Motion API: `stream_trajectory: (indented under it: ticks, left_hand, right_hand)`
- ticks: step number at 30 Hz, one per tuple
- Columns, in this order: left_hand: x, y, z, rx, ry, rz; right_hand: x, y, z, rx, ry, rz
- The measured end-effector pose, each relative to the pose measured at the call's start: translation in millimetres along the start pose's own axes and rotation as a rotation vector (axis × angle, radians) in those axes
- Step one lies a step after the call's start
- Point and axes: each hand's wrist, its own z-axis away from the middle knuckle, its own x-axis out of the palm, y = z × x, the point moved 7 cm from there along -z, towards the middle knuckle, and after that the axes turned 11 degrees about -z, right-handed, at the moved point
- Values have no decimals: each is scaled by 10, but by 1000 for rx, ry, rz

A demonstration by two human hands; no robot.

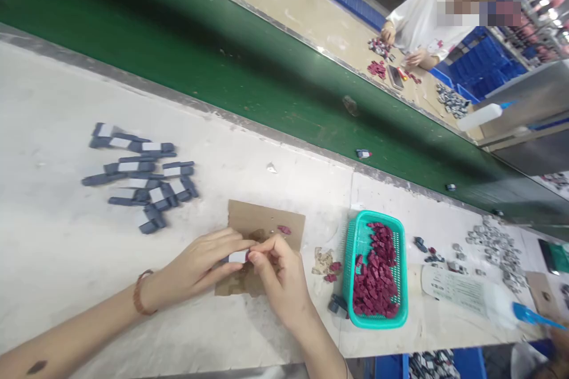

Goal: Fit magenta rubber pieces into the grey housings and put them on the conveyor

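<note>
My left hand [198,263] is closed around a small dark piece with a white face [238,256], over a brown cardboard sheet [267,213]. At the right end of that piece, the thumb and forefinger of my right hand [282,272] pinch a small maroon part, mostly covered by the fingertips. One loose maroon part [284,229] lies on the cardboard, near a dark wet-looking stain. Right of my hands stands a green plastic basket [403,284] heaped with small maroon parts [377,275].
Several dark pieces with white faces [133,167] lie at left. Beyond the table runs a green conveyor belt [249,80] carrying a few pieces. At right are a bottle with a blue nozzle [471,296] and grey parts [495,249]. Across the belt a co-worker [427,23] handles small parts.
</note>
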Motion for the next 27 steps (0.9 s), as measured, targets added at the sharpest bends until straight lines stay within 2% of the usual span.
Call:
stream_trajectory:
  ticks: [2,5,6,8,10,13,16,23,27]
  left_hand:
    - [-6,2,0,-7,18,-10]
    - [-41,-75,18,-119,111,-9]
    - [-63,-112,27,-175,156,-10]
    - [-119,-178,36,-289,244,-23]
    - [-181,-217,8,-382,296,-50]
    - [-257,-255,-161,-438,273,-87]
    - [-328,-370,-484,-426,233,-131]
    - [-456,-1035,-1553,-409,303,-326]
    - [-442,-1369,-1912,-397,291,-441]
  right_hand:
    - [-244,-130,90,-66,81,101]
    - [-923,-326,341,-180,407,408]
    - [-1139,-349,431,-186,472,526]
    - [-1514,-289,574,-112,527,720]
    - [-1760,-163,665,-31,500,834]
    - [-1876,6,721,6,409,881]
    - [-1871,87,739,-7,363,881]
    - [-1969,126,842,6,389,901]
    - [-1947,2,917,-15,423,775]
